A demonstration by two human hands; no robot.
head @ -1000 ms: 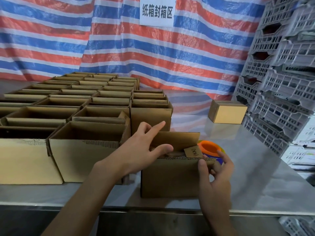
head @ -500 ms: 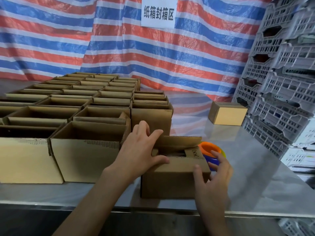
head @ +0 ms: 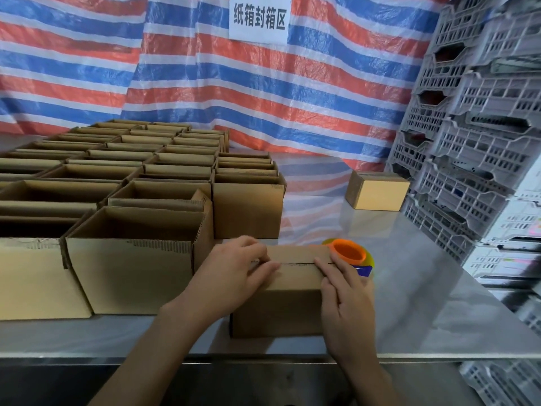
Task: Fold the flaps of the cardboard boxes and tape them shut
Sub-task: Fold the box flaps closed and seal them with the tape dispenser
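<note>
now the small cardboard box [head: 278, 312] sits on the steel table [head: 424, 288], both top flaps folded flat with the seam showing. the left hand [head: 234, 276] presses on its left end with loose fingers. the right hand [head: 345, 294] lies straight-fingered on its right end. just behind the box's right end is an orange tape roll [head: 349, 254], and to its left stand rows of open boxes [head: 131, 259].

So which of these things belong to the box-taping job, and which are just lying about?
Job: the box with folded flaps, pressed by the left hand and right hand; orange tape roll behind it; open boxes waiting on the left.
Lying about: closed box further back; grey crates; striped tarp; sign.
</note>
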